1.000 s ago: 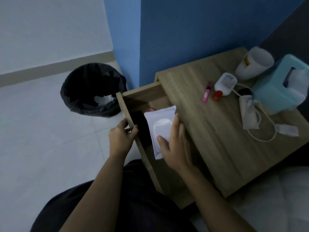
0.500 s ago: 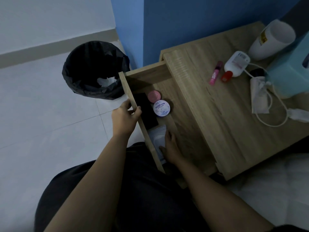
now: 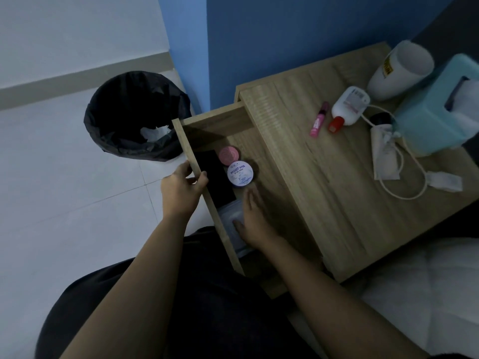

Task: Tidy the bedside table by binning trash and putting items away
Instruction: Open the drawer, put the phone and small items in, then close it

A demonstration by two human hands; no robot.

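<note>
Presses the wipes pack [image 3: 228, 216] flat at the near end of the drawer [image 3: 215, 119], right hand [image 3: 255, 220] grip spread. Pinches the drawer front with the left hand [image 3: 181, 190]. Leaves the lip balm [image 3: 318, 120] right of the drawer, nearer the right hand.

Blue wall [image 3: 285, 35], white tiled floor [image 3: 64, 203], beige skirting [image 3: 77, 79], dim light
</note>
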